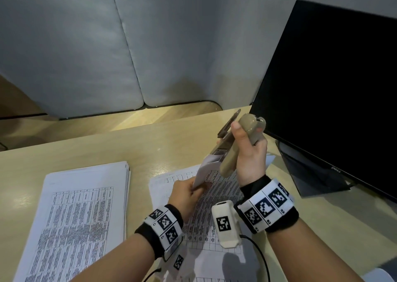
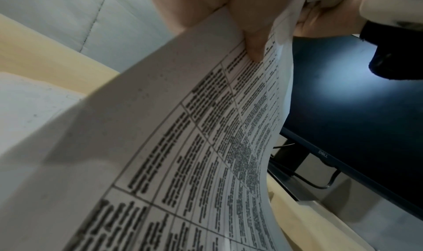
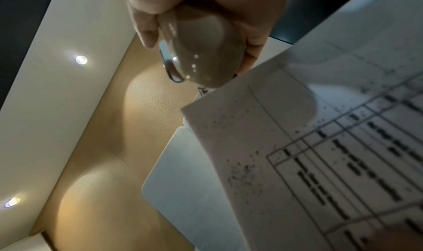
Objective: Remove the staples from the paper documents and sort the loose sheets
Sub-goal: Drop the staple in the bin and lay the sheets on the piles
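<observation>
Our right hand (image 1: 250,153) wraps a tan stapler (image 1: 240,141) whose tip meets the document corner (image 1: 207,165); our left hand (image 1: 187,192) pinches that raised corner above the desk (staple itself hidden). We judge prying underway; next, a steady pull.

Dim indoor light comes from two ceiling spotlights (image 3: 81,59). Soft shadows lie on the worktop (image 1: 150,150). Wrist views are blurred and bent at the edges.

"DELL" on the monitor (image 1: 335,101) lower bezel, printed tables on the sheets (image 1: 77,217) unreadable
</observation>
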Motion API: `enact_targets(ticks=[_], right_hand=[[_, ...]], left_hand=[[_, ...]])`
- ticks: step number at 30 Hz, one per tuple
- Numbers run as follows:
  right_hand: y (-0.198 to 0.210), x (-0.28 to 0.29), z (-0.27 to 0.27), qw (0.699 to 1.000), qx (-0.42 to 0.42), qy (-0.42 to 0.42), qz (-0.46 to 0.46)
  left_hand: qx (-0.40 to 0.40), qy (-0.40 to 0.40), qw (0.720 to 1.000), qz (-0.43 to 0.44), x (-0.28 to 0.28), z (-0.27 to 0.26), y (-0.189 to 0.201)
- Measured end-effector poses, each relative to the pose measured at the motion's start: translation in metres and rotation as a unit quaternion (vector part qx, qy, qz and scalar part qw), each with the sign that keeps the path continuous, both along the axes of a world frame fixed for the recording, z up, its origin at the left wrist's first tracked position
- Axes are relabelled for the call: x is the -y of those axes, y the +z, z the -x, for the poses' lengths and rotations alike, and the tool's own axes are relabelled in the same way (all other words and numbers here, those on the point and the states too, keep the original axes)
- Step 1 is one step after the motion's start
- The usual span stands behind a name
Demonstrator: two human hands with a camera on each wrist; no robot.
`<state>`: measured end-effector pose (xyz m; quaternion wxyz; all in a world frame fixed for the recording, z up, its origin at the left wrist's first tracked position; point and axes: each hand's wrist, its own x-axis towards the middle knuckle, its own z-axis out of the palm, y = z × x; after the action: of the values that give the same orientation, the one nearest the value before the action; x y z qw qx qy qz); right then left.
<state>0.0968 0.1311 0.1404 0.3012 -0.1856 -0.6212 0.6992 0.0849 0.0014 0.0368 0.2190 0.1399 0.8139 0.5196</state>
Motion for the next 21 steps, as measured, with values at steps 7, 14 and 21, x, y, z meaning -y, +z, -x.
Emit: enact_targets(ticks=[7,14,21], right_hand=[[-0.004,-0.001,-0.003,0.998,-0.028,-0.019,0.053],[-0.008,0.009,0.002,0.998,0.027,-0.033,0.043],[-0.010,0.006,0.007,0.996,0.041,-0.057,0.055]], left_hand=[[0.004,-0.011,1.000,-0.014,-0.002,-0.002,0.000],[-0.047,-0.047,0.998,-0.011,-0.005,-0.006,0.005],[-0.040,-0.099,0.994,0.034,-0.002,-0.008,-0.005]])
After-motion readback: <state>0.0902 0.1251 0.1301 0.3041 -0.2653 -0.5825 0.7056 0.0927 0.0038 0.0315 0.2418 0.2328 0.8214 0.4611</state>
